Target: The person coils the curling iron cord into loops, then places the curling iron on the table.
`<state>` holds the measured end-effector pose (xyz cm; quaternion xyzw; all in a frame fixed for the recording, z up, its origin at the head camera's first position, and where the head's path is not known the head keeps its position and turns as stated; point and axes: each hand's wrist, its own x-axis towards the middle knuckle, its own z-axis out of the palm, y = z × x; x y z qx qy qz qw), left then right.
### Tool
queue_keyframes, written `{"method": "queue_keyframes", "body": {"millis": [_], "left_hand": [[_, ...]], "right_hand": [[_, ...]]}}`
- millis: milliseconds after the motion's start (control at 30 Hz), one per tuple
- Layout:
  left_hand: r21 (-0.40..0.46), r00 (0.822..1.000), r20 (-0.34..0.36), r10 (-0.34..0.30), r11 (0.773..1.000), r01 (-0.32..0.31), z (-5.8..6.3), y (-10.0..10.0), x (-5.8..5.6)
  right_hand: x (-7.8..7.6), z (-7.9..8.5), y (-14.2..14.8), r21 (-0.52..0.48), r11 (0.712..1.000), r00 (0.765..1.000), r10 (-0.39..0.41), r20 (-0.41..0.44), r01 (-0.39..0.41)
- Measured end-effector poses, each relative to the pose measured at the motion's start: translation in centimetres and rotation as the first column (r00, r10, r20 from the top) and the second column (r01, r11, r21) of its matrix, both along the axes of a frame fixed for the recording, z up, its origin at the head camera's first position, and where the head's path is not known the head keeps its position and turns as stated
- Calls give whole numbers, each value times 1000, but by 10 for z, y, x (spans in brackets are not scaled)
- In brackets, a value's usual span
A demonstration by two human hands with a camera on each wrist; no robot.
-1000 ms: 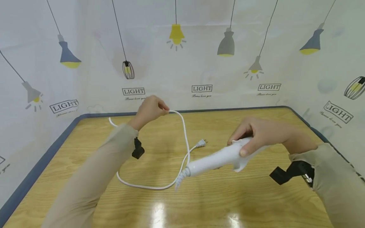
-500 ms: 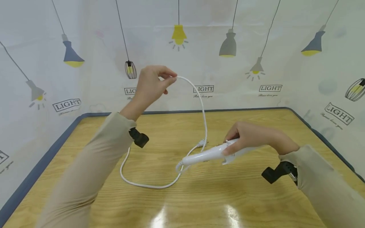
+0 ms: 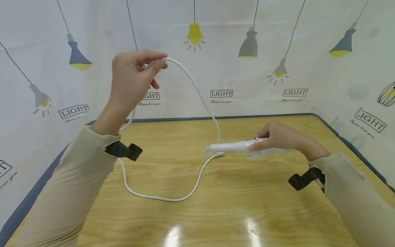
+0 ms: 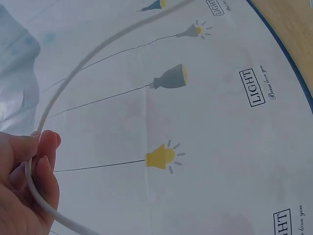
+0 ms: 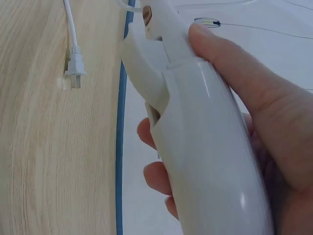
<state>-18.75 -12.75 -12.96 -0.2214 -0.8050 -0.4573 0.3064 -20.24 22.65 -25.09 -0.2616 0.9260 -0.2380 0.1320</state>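
Up in front of the wall, my left hand (image 3: 131, 77) pinches a white power cord (image 3: 192, 80) between thumb and fingertips. In the left wrist view the cord (image 4: 80, 68) curves past the fingers to both sides. My right hand (image 3: 280, 139) grips a white curling iron (image 3: 232, 147) above the table, roughly level, its cord end toward the left. The right wrist view shows the iron's body (image 5: 210, 137), its raised clamp lever (image 5: 139, 63) and my thumb along one side. The two-prong plug (image 5: 75, 66) lies on the table, and part of the cord loops across the wood.
The wooden table (image 3: 216, 212) has a dark blue edge strip (image 3: 185, 119). Behind and beside it stands a pale wall covering (image 3: 222, 72) printed with lamps and LIGHT labels. A black strap (image 3: 123, 150) sits on the left wrist, another (image 3: 307, 178) on the right.
My left hand has risen from near the table's back edge and then shifted left, lifting the cord into a high arc. The curling iron has turned closer to level.
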Motion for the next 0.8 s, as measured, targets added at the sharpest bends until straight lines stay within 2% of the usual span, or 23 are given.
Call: {"method": "queue_keyframes", "body": {"millis": [133,267,400,500,633,733,800], "left_hand": [[4,998,-67,-17,1000,17,0,-2,16],[-27,989,-135,-58,998,55,-6,-2,39],[-86,978,-170,-120,991,106,-21,-8,64],[-151,970,-185,-156,980,129,-41,-18,81],[-191,972,-134,-191,968,164,-67,-25,100],[-150,975,-38,-218,966,210,-82,-25,109],[-114,975,27,-221,968,223,-93,-25,110]], "right_hand": [[-5,0,2,14,998,997,-64,-44,65],[-9,-1,5,-7,995,992,-104,-74,104],[-14,-1,9,-44,982,978,-186,-93,182],[-19,-1,12,-99,957,954,-281,-106,271],[-26,3,16,-225,900,906,-407,-118,375],[-27,9,15,-314,853,880,-465,-98,416],[-27,13,14,-356,828,868,-490,-83,433]]}}
